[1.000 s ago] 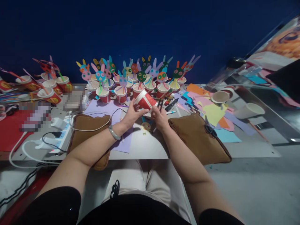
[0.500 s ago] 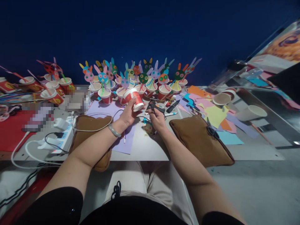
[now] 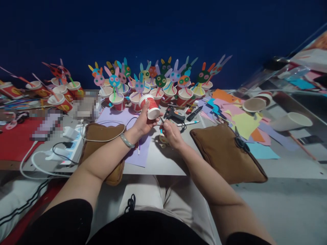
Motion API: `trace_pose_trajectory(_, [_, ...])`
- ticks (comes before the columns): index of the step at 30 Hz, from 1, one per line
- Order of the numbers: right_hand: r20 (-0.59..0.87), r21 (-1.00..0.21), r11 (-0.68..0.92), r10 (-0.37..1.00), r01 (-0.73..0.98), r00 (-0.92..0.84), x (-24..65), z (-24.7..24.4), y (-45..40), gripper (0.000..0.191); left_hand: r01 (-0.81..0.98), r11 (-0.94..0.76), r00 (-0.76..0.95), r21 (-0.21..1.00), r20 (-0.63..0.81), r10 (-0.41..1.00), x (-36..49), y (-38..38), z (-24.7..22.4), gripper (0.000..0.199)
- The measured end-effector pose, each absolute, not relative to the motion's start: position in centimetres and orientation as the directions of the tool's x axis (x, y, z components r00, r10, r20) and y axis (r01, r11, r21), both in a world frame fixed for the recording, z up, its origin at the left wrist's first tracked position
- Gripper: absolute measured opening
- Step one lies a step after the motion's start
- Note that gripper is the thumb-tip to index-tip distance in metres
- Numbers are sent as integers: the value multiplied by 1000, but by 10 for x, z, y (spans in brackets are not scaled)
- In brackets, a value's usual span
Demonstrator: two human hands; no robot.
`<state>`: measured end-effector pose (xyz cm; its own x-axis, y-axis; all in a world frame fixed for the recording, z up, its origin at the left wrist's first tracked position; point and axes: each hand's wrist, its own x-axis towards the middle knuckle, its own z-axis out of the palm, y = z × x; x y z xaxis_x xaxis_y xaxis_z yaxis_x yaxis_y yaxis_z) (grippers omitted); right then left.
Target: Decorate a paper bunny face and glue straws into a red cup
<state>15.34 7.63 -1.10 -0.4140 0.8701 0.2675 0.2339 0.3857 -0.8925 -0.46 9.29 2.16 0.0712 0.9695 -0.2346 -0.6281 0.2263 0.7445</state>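
My left hand (image 3: 143, 123), with a jade-coloured bangle on the wrist, is closed around a red and white paper cup (image 3: 151, 106). The cup lies tilted, its pale base turned down towards my right hand. Close beside that base, my right hand (image 3: 170, 132) is pinched on something thin and small that I cannot make out. A black glue gun (image 3: 175, 114) lies on the table just beyond my right fingers. Under the right hand sits a small decorated piece (image 3: 162, 139), partly hidden.
Behind my hands stand several cups with paper rabbit heads, one with a blue face (image 3: 114, 80). Brown cushions (image 3: 227, 153) lie under both forearms. Scissors (image 3: 242, 144), coloured paper scraps (image 3: 242, 124) and a marker (image 3: 192, 123) are at right; a power strip (image 3: 76, 146) with cables is at left.
The cup has turned so more of its base faces me. My right hand has come away from beside the glue gun and sits nearer the cup. The whole view has shifted slightly.
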Motion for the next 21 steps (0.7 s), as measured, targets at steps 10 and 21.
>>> trace_pose_trajectory(10, [252, -840, 430, 850, 331, -463, 148, -10, 66, 30, -584, 280, 92, 762, -281, 955, -2, 91, 16, 68])
trace_pose_trajectory(21, [273, -855, 409, 877, 319, -395, 146, -17, 72, 37, -571, 247, 40, 783, -274, 961, 4, 89, 21, 64])
